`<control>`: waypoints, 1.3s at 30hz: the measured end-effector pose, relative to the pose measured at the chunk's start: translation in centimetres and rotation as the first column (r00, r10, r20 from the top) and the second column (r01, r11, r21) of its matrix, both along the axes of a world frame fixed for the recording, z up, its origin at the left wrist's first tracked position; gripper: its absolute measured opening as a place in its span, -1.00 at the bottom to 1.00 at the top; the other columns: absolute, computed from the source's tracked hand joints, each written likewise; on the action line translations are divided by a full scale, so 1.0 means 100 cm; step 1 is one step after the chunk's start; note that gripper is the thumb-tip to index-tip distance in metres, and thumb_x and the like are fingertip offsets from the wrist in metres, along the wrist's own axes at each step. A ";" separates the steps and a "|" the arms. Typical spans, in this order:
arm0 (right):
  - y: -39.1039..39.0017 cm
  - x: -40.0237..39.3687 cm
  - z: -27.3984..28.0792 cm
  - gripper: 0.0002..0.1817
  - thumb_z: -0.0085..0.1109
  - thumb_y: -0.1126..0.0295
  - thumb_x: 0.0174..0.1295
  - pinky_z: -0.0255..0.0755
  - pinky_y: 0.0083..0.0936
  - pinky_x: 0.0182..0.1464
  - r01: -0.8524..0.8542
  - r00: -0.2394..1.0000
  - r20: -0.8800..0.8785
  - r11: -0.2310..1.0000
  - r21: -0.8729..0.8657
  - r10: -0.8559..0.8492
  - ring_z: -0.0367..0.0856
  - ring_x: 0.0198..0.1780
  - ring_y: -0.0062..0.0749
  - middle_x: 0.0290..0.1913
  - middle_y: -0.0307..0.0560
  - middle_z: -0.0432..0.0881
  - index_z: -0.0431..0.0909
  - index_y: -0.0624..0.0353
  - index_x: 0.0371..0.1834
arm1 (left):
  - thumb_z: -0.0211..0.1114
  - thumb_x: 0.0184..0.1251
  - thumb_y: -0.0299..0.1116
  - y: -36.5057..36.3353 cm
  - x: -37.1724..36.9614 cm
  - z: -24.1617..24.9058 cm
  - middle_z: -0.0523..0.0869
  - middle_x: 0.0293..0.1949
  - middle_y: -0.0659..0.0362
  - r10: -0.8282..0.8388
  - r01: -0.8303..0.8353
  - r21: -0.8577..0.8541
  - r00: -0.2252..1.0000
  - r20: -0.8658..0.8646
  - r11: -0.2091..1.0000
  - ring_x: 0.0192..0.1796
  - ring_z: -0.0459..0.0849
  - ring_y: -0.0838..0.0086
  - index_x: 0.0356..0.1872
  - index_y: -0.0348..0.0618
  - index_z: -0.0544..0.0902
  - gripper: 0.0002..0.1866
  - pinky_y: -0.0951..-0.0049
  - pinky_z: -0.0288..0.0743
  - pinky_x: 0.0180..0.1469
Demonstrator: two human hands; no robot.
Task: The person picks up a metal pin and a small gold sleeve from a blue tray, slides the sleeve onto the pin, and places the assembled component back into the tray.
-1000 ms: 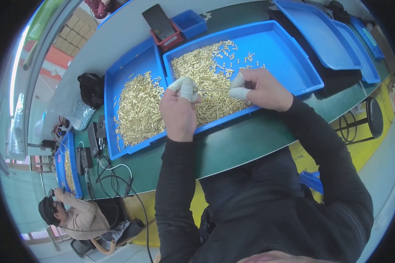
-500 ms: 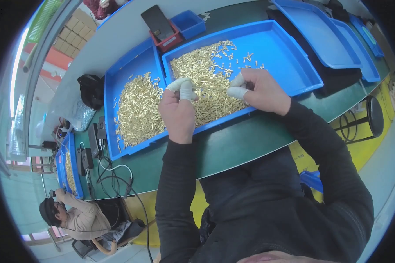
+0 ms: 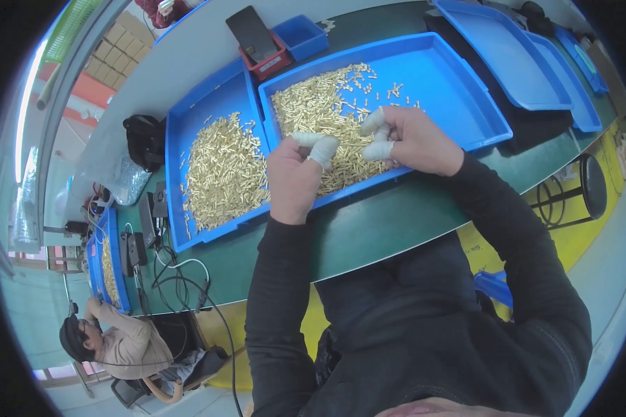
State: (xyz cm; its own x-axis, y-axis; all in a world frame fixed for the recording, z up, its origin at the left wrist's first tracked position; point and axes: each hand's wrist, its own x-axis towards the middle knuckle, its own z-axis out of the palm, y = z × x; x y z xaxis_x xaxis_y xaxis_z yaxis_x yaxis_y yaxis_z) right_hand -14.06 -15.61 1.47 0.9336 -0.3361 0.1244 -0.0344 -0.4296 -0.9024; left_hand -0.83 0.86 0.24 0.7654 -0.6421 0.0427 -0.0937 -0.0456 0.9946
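My left hand [image 3: 298, 172] is over the near edge of a blue tray [image 3: 459, 104], with white covers on the thumb and forefinger, which are pressed together. To its right, my right hand [image 3: 419, 140] has similar covered fingertips curled towards the thumb. Whatever lies between the fingers of either hand is too small or hidden to make out. Beneath and behind the hands spreads a heap of small brass-coloured metal pieces [image 3: 309, 101]. A second blue tray [image 3: 219, 94] on the left holds another heap of such pieces [image 3: 226, 174].
Behind the trays, a dark phone-like slab [image 3: 252, 33] leans in a red bin [image 3: 268, 66] beside a small blue bin [image 3: 301, 38]. More blue trays [image 3: 508, 59] stand at right. Cables [image 3: 181, 271] cross the green table [image 3: 368, 219]. A person [image 3: 129, 340] sits at lower left.
My left hand has moved right, closer to my right hand, and its fingers now point rightward. My right hand stays nearly in place. The seated person's head has dipped slightly.
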 end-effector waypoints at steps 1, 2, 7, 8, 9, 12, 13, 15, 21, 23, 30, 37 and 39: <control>0.002 0.000 0.002 -0.72 0.43 0.43 0.11 0.56 -0.62 -0.44 0.003 1.000 -0.026 0.999 0.052 -0.002 0.62 -0.58 -0.49 -0.56 -0.12 0.58 0.57 0.20 -0.16 | 0.48 0.12 -0.27 0.001 0.000 0.003 0.70 -0.47 0.20 0.003 -0.003 0.007 0.999 0.044 1.000 -0.43 0.63 0.55 -0.33 -0.09 0.69 -0.81 0.51 0.51 -0.26; 0.003 0.000 0.007 -0.75 0.41 0.44 0.12 0.58 -0.61 -0.46 0.017 0.997 -0.078 0.988 0.155 -0.005 0.60 -0.59 -0.49 -0.57 -0.12 0.56 0.57 0.20 -0.17 | 0.48 0.11 -0.29 0.002 -0.001 0.007 0.73 -0.35 0.22 0.004 -0.007 0.024 0.991 0.133 1.000 -0.32 0.66 0.53 -0.28 -0.06 0.71 -0.81 0.50 0.53 -0.17; 0.019 0.025 0.025 -0.77 0.35 0.47 0.10 0.46 -0.61 -0.49 0.026 0.983 -0.179 0.952 0.305 0.031 0.52 -0.60 -0.52 -0.53 -0.16 0.49 0.58 0.20 -0.17 | 0.32 0.11 -0.01 0.013 0.023 0.010 0.60 -0.10 0.14 -0.002 -0.040 0.013 0.272 0.962 0.999 0.02 0.48 0.13 0.08 -0.04 0.56 -0.47 0.16 0.31 0.03; 0.022 0.033 0.025 -0.79 0.23 0.54 0.12 0.41 -0.62 -0.52 0.011 0.988 -0.152 0.946 0.325 0.041 0.45 -0.63 -0.54 -0.58 -0.17 0.47 0.59 0.24 -0.16 | 0.34 -0.11 -0.33 0.013 0.025 0.013 0.59 -0.23 0.16 -0.009 -0.044 0.014 0.118 0.993 0.999 -0.11 0.46 0.16 -0.09 -0.06 0.59 -0.57 0.14 0.28 -0.01; 0.027 0.042 0.027 -0.78 0.11 0.61 0.13 0.36 -0.62 -0.55 -0.011 0.991 -0.122 0.939 0.343 0.056 0.38 -0.65 -0.55 -0.62 -0.18 0.44 0.59 0.28 -0.14 | 0.36 -0.33 -0.65 0.016 0.028 0.018 0.58 -0.36 0.19 -0.017 -0.054 0.015 -0.041 0.999 0.998 -0.24 0.44 0.18 -0.26 -0.09 0.62 -0.57 0.13 0.26 -0.06; 0.042 0.067 0.046 -0.74 -0.14 0.72 0.05 0.33 -0.67 -0.54 -0.100 0.981 -0.120 0.924 0.369 0.154 0.36 -0.60 -0.54 -0.58 -0.10 0.44 0.58 0.31 -0.33 | 0.19 -0.12 -0.67 0.029 0.045 0.030 0.51 -0.53 0.17 -0.117 -0.150 0.098 -0.126 0.985 0.984 -0.34 0.46 0.21 -0.51 -0.08 0.54 -0.81 0.20 0.29 -0.14; 0.040 0.074 0.045 -0.76 -0.09 0.69 0.09 0.34 -0.67 -0.54 -0.113 0.978 -0.127 0.930 0.349 0.167 0.39 -0.60 -0.55 -0.55 -0.10 0.46 0.58 0.32 -0.27 | 0.20 -0.13 -0.66 0.035 0.058 0.031 0.50 -0.54 0.20 -0.120 -0.153 0.099 -0.134 0.984 0.983 -0.33 0.45 0.22 -0.51 -0.04 0.55 -0.80 0.20 0.29 -0.14; 0.036 0.085 0.042 -0.76 0.10 0.58 0.24 0.41 -0.66 -0.54 -0.153 0.967 -0.159 0.949 0.275 0.201 0.47 -0.59 -0.56 -0.45 -0.06 0.56 0.57 0.33 -0.03 | 0.23 -0.20 -0.63 0.045 0.084 0.031 0.46 -0.58 0.33 -0.137 -0.154 0.112 -0.166 0.976 0.982 -0.31 0.45 0.27 -0.52 0.08 0.60 -0.75 0.19 0.28 -0.15; -0.026 0.052 0.032 -0.84 0.15 0.46 0.24 0.41 -0.57 -0.44 -0.026 0.993 -0.114 0.999 -0.025 0.023 0.43 -0.53 -0.50 -0.28 -0.03 0.54 0.59 0.25 -0.49 | 0.06 0.18 -0.61 0.100 0.134 0.037 0.71 -0.05 0.06 -0.397 -0.593 0.542 0.369 0.840 0.595 0.09 0.53 0.13 0.05 -0.03 0.68 -0.56 0.07 0.34 0.03; -0.047 0.028 0.025 -0.83 0.22 0.39 0.23 0.36 -0.59 -0.47 0.040 0.992 -0.117 0.996 -0.081 -0.049 0.42 -0.57 -0.55 -0.44 -0.12 0.54 0.58 0.19 -0.49 | 0.20 0.28 -0.35 0.090 0.121 0.023 0.72 -0.15 0.06 -0.365 -0.553 0.483 0.317 0.875 0.679 0.00 0.55 0.12 0.02 -0.08 0.69 -0.69 0.11 0.37 -0.06; -0.078 -0.011 0.022 -0.86 0.24 0.36 0.27 0.40 -0.63 -0.47 0.098 0.985 -0.131 0.989 -0.112 -0.112 0.48 -0.50 -0.55 -0.23 -0.10 0.64 0.64 0.18 -0.39 | 0.38 0.17 0.05 -0.001 0.016 0.021 0.69 0.05 0.07 -0.602 -0.146 0.674 0.342 0.721 0.724 0.07 0.52 0.14 0.15 0.01 0.62 -0.44 0.08 0.36 0.06; -0.074 -0.018 0.019 -0.84 0.28 0.34 0.26 0.44 -0.59 -0.44 0.032 0.987 -0.153 0.998 -0.061 -0.041 0.49 -0.54 -0.48 -0.30 -0.10 0.62 0.64 0.19 -0.39 | 0.21 0.23 -0.43 -0.023 0.010 -0.016 0.62 -0.36 0.24 -0.637 -0.070 0.671 0.256 0.727 0.738 -0.12 0.50 0.26 -0.34 0.04 0.72 -0.87 0.17 0.28 -0.15; -0.068 -0.019 0.022 -0.87 0.28 0.37 0.25 0.42 -0.58 -0.43 0.015 0.994 -0.104 0.996 -0.091 -0.024 0.50 -0.56 -0.52 -0.48 -0.16 0.61 0.65 0.18 -0.40 | 0.31 0.28 -0.25 -0.018 0.017 -0.021 0.64 -0.42 0.27 -0.544 -0.028 0.580 0.311 0.779 0.814 -0.19 0.55 0.27 -0.21 0.22 0.78 -0.87 0.25 0.23 -0.18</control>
